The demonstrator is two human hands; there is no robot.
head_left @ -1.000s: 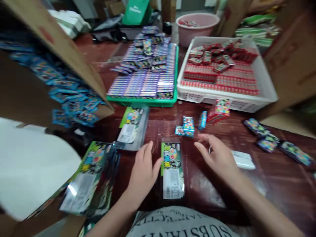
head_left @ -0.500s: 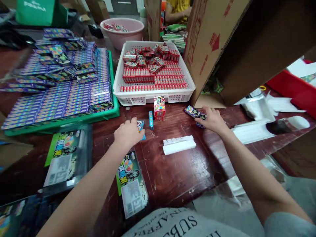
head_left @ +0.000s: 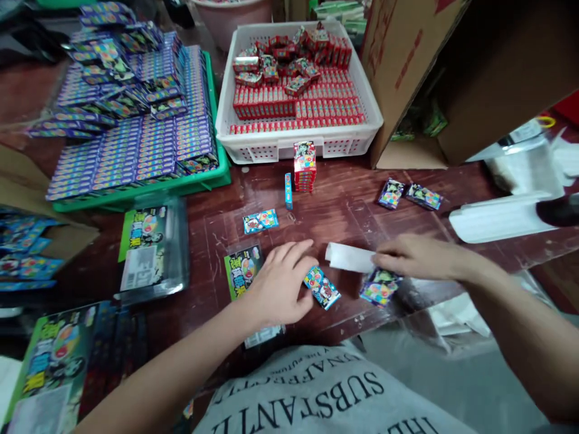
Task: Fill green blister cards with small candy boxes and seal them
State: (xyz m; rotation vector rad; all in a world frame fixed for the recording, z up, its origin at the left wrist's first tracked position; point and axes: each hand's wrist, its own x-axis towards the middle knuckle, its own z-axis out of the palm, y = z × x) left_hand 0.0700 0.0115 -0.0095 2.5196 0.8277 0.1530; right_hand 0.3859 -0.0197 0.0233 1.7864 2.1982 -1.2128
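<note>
The table (head_left: 344, 211) runs out to both sides of the white crate (head_left: 260, 149). Just right of the crate stands an open carton (head_left: 398, 66); just left of it sits the green tray (head_left: 223, 169), filled with rows of purple boxes (head_left: 117, 144), more heaped loosely on top. The crate itself holds red packs (head_left: 266, 105), rows below and a loose pile over them. Well off to the crate's near left is a case stack (head_left: 54, 355), and closer to it on that side lies a single case (head_left: 145, 232). A third case (head_left: 242, 268) lies on the crate's near side, partly covered by the left hand (head_left: 283, 286). That hand is bent, thumb and fingers pinching one end of a blue pack (head_left: 323, 288), well out on the crate's near side. The right hand (head_left: 402, 256), toward the crate's near right, curls down and pinches a purple pack (head_left: 380, 288), its fingertips partly hidden. White paper (head_left: 348, 258) lies on the crate's near side, one end at the right hand's fingers. Just before the crate stands a red stack (head_left: 304, 166). Two spare purples (head_left: 424, 196) lie to its near right, a flat blue (head_left: 260, 221) on its near side, and an upright blue (head_left: 288, 190) nearer to it
</note>
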